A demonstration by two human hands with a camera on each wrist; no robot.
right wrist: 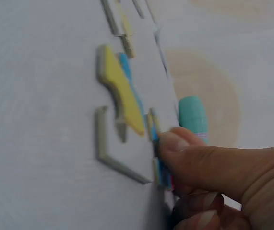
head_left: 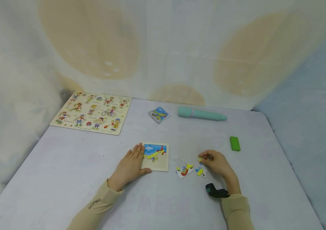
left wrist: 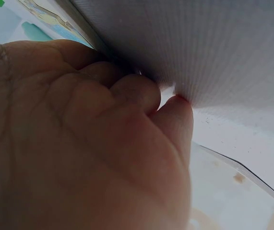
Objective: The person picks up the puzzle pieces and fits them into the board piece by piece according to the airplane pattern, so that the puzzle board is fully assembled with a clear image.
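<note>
My left hand (head_left: 129, 166) lies along the left edge of a small square wooden puzzle tray (head_left: 164, 164), fingers extended and thumb at its lower edge. Joined pieces of a blue, yellow and red plane picture (head_left: 152, 150) fill its upper part; bare wood shows below. To the right, my right hand (head_left: 218, 163) pinches a small jigsaw piece (head_left: 200, 160) between thumb and forefinger, close to the table. Just below it lies a white, yellow and blue jigsaw piece (right wrist: 120, 88). Several pieces with red and yellow (head_left: 184, 172) lie between the tray and that hand.
A large wooden board with sports figures (head_left: 94, 111) lies at the back left. Behind the tray are a plane picture card (head_left: 160, 115) and a mint-green pen-shaped object (head_left: 203, 114). A green block (head_left: 235, 143) sits at the right. Curtains surround the table.
</note>
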